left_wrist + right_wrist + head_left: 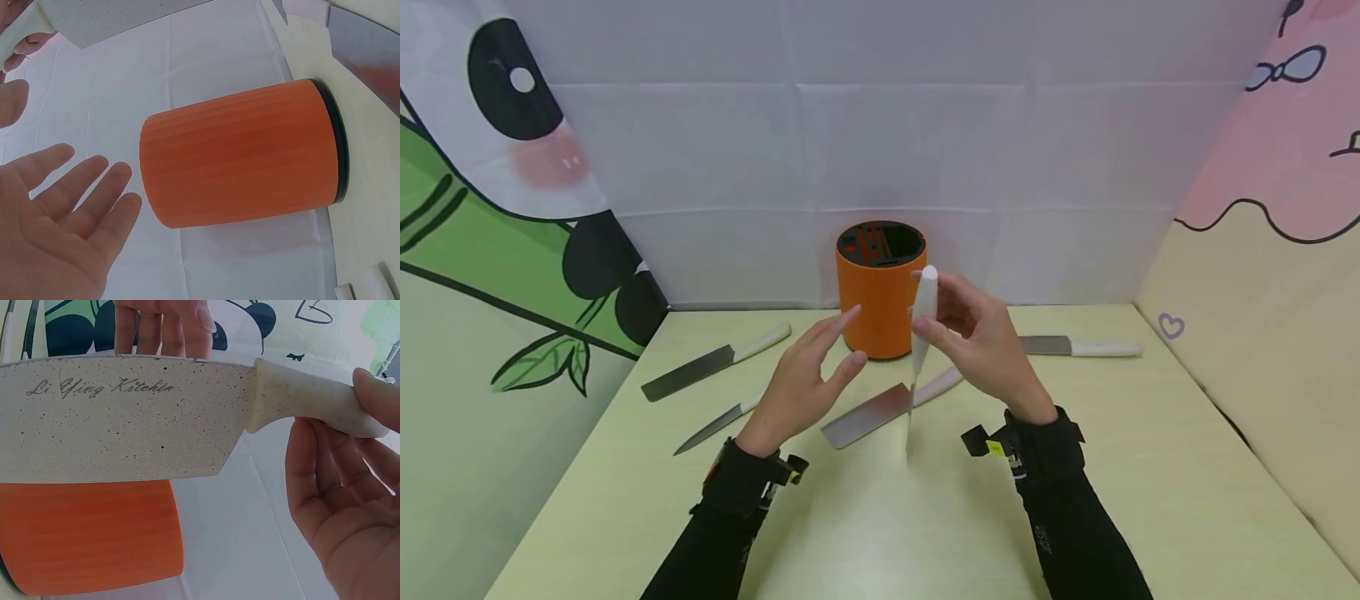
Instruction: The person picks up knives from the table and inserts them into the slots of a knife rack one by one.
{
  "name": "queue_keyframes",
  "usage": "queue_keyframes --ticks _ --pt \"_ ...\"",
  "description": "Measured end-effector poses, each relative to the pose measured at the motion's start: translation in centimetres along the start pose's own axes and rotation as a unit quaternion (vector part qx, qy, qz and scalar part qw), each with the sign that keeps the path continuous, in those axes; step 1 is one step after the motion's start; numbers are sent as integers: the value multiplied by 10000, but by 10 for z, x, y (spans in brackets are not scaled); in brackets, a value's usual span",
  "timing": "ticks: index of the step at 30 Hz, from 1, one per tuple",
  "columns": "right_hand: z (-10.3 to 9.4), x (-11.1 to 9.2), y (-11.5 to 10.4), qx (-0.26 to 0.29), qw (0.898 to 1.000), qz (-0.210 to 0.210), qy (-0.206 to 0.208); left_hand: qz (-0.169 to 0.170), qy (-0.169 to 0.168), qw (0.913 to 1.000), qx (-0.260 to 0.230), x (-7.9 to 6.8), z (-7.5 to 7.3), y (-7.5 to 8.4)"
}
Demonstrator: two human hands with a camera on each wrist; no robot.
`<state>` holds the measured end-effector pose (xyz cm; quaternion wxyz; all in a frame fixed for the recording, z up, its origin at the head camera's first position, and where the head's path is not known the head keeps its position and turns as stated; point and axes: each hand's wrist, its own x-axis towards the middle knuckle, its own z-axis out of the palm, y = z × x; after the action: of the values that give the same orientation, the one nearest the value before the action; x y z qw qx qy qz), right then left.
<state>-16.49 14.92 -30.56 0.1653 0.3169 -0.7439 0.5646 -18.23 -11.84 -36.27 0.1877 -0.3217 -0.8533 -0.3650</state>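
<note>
In the head view my right hand point(988, 342) holds a broad kitchen knife point(927, 308) by its white handle, blade hanging down and edge-on. The right wrist view shows thumb and fingers pinching the handle end of this speckled knife point(125, 419), whose blade carries script lettering. My left hand point(801, 383) is raised left of the knife, fingers extended, holding nothing. Behind both hands an orange round knife block point(876, 308) with a dark slotted top stands upright. In the left wrist view, the fingertips of my left hand point(56, 231) appear just beside the knife block point(244, 156).
A wide-bladed knife point(700, 371) and a small pointed knife point(715, 427) lie on the left of the table point(880, 542). Another wide-bladed knife point(872, 414) lies in the middle, and one more knife point(1105, 350) at right. A pale cloth point(910, 150) hangs behind the block.
</note>
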Motion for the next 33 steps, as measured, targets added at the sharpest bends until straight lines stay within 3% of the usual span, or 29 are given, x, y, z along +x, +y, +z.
queue_keyframes --ticks 10,14,19,25,33 --pt "0 -2 -1 -29 10000 -42 25 -49 113 9999 -24 2 -1 2" --pt "1 -3 0 8 10000 -66 -12 58 242 9994 -252 6 -2 6" --pt "3 -4 2 48 9999 -93 9 218 393 9958 -793 21 -7 19" --pt "5 -2 3 158 9997 -174 53 251 231 9857 -1652 45 -11 44" --pt "8 1 5 360 9990 -251 -87 409 213 9809 -1889 63 -7 65"
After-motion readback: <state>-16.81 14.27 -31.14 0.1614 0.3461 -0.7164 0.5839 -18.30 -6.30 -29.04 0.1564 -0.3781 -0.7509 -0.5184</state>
